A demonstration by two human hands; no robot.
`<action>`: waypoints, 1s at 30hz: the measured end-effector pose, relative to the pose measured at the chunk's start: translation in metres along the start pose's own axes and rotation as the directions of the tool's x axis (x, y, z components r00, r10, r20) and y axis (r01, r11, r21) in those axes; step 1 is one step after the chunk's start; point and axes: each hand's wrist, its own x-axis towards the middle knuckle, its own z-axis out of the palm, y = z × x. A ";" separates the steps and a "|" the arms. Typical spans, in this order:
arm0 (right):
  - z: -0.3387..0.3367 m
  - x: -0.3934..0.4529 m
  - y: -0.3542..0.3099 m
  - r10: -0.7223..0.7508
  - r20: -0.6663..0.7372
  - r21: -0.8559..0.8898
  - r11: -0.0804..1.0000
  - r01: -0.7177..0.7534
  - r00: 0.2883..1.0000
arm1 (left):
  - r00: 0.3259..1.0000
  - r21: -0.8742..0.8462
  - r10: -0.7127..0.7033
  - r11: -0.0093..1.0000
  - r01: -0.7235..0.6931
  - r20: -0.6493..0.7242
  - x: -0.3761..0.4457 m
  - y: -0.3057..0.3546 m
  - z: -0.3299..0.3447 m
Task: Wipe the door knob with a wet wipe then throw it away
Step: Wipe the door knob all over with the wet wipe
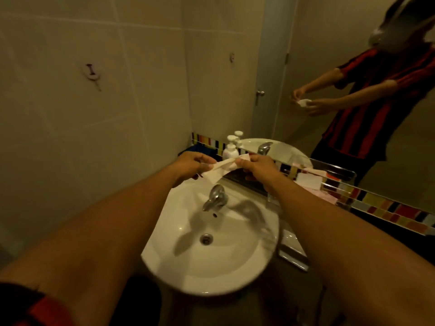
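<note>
While both hands stretch the wet wipe (pixel 219 169) over the sink (pixel 211 274) | left hand (pixel 191 164) and right hand (pixel 257 167) each pinch an end | door knob (pixel 260 92) visible only in the mirror | risk: pulling harder may tear it

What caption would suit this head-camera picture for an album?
Both hands, left hand and right hand, stretch a wet wipe above the faucet of a white sink.

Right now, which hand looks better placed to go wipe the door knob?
Hard to call. Both the left hand and right hand pinch the wet wipe; the door knob shows only in the mirror.
</note>
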 end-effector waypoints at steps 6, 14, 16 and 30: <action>0.107 -0.004 -0.040 -0.074 0.181 0.022 0.997 0.071 0.981 | 0.988 0.033 -0.079 0.996 0.085 -0.133 -0.069 -0.039 -0.082; 0.260 -0.052 -0.072 -0.078 0.391 0.111 0.993 0.037 0.917 | 0.902 -0.077 -0.225 0.974 0.212 -0.368 -0.174 -0.114 -0.195; 0.294 -0.068 -0.077 -0.080 0.423 0.089 0.995 0.047 0.903 | 0.867 -0.151 -0.274 0.961 0.231 -0.417 -0.198 -0.132 -0.219; 0.452 -0.158 -0.090 -0.010 0.491 0.040 0.999 -0.011 0.871 | 0.825 -0.357 -0.283 0.928 0.107 -0.489 -0.343 -0.212 -0.308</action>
